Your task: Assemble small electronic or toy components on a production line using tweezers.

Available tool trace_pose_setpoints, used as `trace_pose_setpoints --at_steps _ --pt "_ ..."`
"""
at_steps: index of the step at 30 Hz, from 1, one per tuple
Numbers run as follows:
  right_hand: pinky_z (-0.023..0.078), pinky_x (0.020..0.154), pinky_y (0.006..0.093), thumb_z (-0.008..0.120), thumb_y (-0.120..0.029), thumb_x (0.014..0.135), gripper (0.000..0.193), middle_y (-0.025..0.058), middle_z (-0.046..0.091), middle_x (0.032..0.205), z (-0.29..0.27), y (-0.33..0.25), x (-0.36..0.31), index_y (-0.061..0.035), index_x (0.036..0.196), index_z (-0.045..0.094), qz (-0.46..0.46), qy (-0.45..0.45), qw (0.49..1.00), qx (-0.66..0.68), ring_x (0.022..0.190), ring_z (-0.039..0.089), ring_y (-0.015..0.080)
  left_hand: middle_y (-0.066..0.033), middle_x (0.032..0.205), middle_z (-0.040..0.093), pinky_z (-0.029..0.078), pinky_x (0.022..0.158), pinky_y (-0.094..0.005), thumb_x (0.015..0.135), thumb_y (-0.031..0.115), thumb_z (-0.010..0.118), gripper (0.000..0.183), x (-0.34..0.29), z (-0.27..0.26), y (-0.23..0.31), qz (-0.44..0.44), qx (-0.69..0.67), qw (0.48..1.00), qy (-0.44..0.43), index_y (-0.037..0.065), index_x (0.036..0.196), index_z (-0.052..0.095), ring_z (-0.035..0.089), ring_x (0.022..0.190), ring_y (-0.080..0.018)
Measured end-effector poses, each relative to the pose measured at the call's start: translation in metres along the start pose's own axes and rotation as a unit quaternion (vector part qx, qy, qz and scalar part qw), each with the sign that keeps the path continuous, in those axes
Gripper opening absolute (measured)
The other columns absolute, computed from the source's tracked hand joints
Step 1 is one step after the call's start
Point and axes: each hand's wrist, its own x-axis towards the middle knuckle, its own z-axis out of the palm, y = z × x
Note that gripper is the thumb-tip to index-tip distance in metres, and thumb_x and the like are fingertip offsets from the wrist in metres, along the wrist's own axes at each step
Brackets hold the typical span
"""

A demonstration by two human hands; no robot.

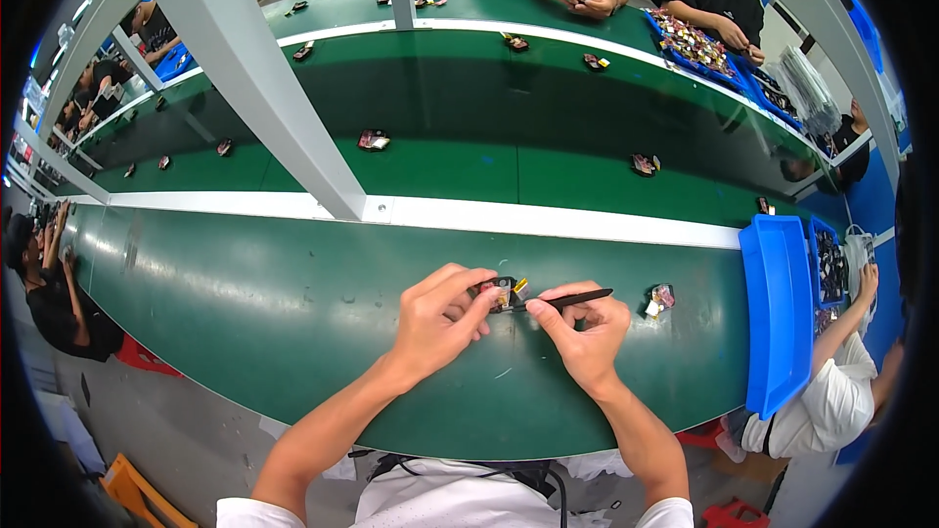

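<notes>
Between the thumb and fingers of my left hand (437, 318) is a small black-rimmed electronic part (502, 292) with reddish and clear areas and a yellow tab. My right hand (585, 330) is closed around a thin black pen-like tool (583, 297), possibly tweezers. The tool's tip reaches the part's right edge, though my fingers hide some of the contact. Both hands are just above the green tabletop (293, 303). To the right of my right hand lies another small part (660, 300) with a pale tab.
A blue tray (778, 313) stands at the table's right end. Beyond a white rail (548, 223), a green conveyor belt (469, 176) carries several similar parts. A grey post (264, 78) slants down to the rail at left. Co-workers sit opposite, left and right.
</notes>
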Motion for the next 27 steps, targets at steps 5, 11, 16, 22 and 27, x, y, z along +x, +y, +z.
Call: trace_pose_setpoints --at_steps 5,11,16,22,27 --pt "0.025 0.043 0.0193 0.084 -0.003 0.081 0.013 -0.0033 0.062 0.064 0.001 -0.001 0.000 -0.0001 0.089 0.074 0.037 -0.005 0.999 0.027 0.047 0.041 -0.0013 -0.0115 0.092 0.067 0.055 0.047 -0.0229 0.090 -0.006 0.069 0.019 -0.002 0.001 0.000 0.010 0.006 1.000 -0.002 -0.007 0.109 0.069 0.071 0.062 -0.0154" --pt "0.025 0.043 0.0192 0.083 -0.002 0.082 0.012 -0.0034 0.062 0.065 0.002 -0.001 -0.001 -0.0005 0.089 0.074 0.040 -0.004 0.999 0.018 0.048 0.041 -0.0017 -0.0105 0.092 0.067 0.055 0.047 -0.0224 0.090 -0.005 0.070 0.020 -0.003 0.003 -0.002 0.028 0.029 0.999 -0.007 -0.006 0.110 0.069 0.071 0.062 -0.0139" --pt "0.029 0.046 0.0182 0.080 0.000 0.084 0.010 -0.0017 0.065 0.069 0.002 -0.001 0.000 0.0018 0.091 0.072 0.094 -0.013 0.992 0.083 0.053 0.045 -0.0012 -0.0098 0.093 0.066 0.055 0.047 -0.0222 0.091 -0.005 0.069 0.020 -0.003 0.003 -0.003 0.040 0.035 0.999 -0.012 -0.005 0.110 0.070 0.070 0.062 -0.0128" --pt "0.054 0.066 0.0219 0.074 0.004 0.088 0.011 0.0114 0.072 0.087 -0.001 -0.010 0.005 0.0065 0.097 0.068 0.198 -0.028 0.966 0.162 0.076 0.069 0.0121 -0.0097 0.093 0.066 0.055 0.047 -0.0220 0.090 -0.006 0.069 0.020 -0.005 0.005 -0.002 0.031 0.020 0.999 -0.004 -0.005 0.111 0.070 0.069 0.062 -0.0125" --pt "0.059 0.075 0.0262 0.073 0.005 0.088 0.011 0.0150 0.073 0.092 -0.002 -0.011 0.006 0.0076 0.098 0.067 0.230 -0.031 0.959 0.165 0.082 0.072 0.0175 -0.0098 0.093 0.066 0.055 0.047 -0.0220 0.090 -0.005 0.069 0.020 -0.004 0.005 -0.001 0.050 0.036 0.998 -0.003 -0.005 0.111 0.070 0.069 0.062 -0.0128"
